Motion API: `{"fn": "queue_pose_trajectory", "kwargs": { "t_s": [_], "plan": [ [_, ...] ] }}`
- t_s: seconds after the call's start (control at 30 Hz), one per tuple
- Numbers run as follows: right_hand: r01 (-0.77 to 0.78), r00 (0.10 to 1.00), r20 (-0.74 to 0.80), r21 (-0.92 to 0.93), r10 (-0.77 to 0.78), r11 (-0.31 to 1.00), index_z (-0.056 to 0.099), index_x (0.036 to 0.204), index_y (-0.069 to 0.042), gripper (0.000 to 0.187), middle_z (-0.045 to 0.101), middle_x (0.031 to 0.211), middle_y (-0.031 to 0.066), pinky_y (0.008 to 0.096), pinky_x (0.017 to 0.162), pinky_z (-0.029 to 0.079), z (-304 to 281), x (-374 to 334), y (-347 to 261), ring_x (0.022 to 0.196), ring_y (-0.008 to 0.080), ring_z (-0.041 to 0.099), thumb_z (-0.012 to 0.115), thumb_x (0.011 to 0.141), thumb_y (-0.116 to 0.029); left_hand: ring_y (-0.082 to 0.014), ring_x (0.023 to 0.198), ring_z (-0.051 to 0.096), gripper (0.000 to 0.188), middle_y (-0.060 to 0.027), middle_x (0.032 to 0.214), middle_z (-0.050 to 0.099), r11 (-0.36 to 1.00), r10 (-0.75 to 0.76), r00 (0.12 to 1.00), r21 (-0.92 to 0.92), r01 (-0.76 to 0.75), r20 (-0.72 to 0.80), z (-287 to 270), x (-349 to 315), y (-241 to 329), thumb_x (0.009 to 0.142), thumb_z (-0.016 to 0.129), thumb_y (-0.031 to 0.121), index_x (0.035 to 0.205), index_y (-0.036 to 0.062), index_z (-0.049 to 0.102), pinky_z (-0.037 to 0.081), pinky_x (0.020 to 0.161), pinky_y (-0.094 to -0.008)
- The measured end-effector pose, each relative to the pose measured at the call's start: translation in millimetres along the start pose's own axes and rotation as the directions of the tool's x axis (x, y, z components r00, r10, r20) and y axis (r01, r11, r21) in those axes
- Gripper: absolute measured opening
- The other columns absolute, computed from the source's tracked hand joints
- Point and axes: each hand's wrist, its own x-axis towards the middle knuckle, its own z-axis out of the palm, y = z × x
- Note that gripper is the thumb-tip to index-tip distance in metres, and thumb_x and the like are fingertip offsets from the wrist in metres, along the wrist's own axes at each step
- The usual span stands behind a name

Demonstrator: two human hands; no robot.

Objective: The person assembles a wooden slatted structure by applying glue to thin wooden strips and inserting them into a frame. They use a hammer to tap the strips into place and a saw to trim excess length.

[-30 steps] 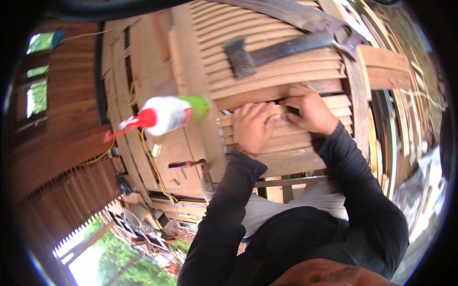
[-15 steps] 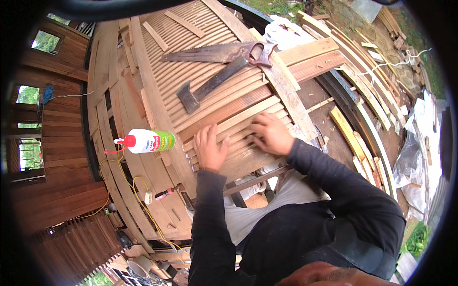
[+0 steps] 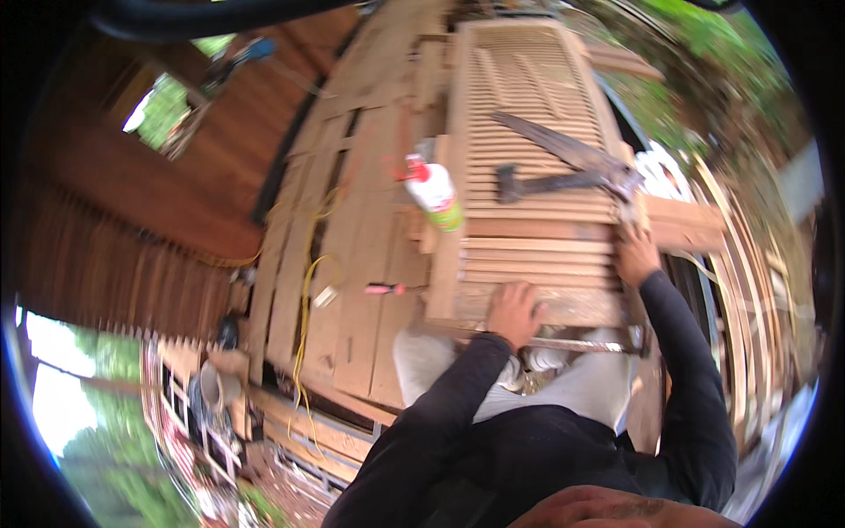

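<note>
A slatted wooden louver panel (image 3: pixel 528 299) lies before me, its frame holding rows of thin slats. My left hand (image 3: pixel 517 312) rests on the near rail with its fingers apart. On the right side rail lies my right hand (image 3: pixel 638 257), fingers stretched forward, near the saw handle. A handsaw (image 3: pixel 563 148) with a worn blade lies across the slats. Below its blade, a hammer (image 3: pixel 546 184) with a dark handle also lies on the panel. To the left stands a white and green glue bottle (image 3: pixel 434 195) with a red cap. Motion blurs the picture.
Wide planks (image 3: pixel 352 229) lie left of the panel, with a pink-handled tool (image 3: pixel 385 289) and a yellow cord (image 3: pixel 308 326) on them. Loose boards (image 3: pixel 682 224) stick out at the right, near long stacked strips. A dark plank wall (image 3: pixel 114 207) rises at far left.
The view has swung left, so the panel appears farther right and turned. My right hand has moved from the slats to the right side rail; my left hand now sits on the near rail.
</note>
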Motion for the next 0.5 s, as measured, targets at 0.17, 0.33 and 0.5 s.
{"fn": "queue_pose_trajectory", "kwargs": {
  "t_s": [0.17, 0.33, 0.5],
  "plan": [
    [0.076, 0.978, -0.2, 0.05, -0.064, 0.996, 0.082, 0.094, -0.003, 0.03, 0.045, 0.159, 0.0175, 0.0572, 0.122, 0.028, 21.7, 2.3, -1.4, 0.151, 0.0381, 0.035, 0.061, 0.085, -0.022, -0.0343, 0.119, 0.055, 0.041, -0.0136, 0.123, 0.061, 0.999, 0.008, 0.998, -0.04, -0.01, -0.057, -7.4, -2.8, 3.1, 0.094, 0.067, 0.033, 0.124, 0.0046, 0.064, 0.043, 0.105, -0.0487],
    [0.078, 0.975, -0.216, 0.104, -0.054, 0.991, 0.081, 0.095, 0.001, 0.03, 0.051, 0.153, 0.0185, 0.0574, 0.122, 0.028, 21.7, -7.3, -3.4, 0.149, 0.0389, 0.037, 0.059, 0.086, -0.018, -0.0339, 0.119, 0.055, 0.04, -0.014, 0.123, 0.06, 1.0, 0.008, 0.995, -0.029, -0.011, -0.095, -4.8, -7.5, 2.6, 0.093, 0.067, 0.03, 0.123, 0.0039, 0.063, 0.043, 0.105, -0.0475],
    [0.05, 0.982, -0.186, 0.125, -0.027, 0.991, 0.08, 0.1, 0.0, 0.03, 0.05, 0.153, 0.0188, 0.0571, 0.122, 0.028, 8.8, -7.7, -7.8, 0.149, 0.04, 0.037, 0.061, 0.084, -0.017, -0.034, 0.12, 0.055, 0.04, -0.014, 0.123, 0.06, 1.0, 0.002, 0.996, -0.024, -0.004, -0.094, -4.0, -6.4, 2.5, 0.093, 0.068, 0.03, 0.123, 0.004, 0.063, 0.043, 0.106, -0.0473]
  ]
}}
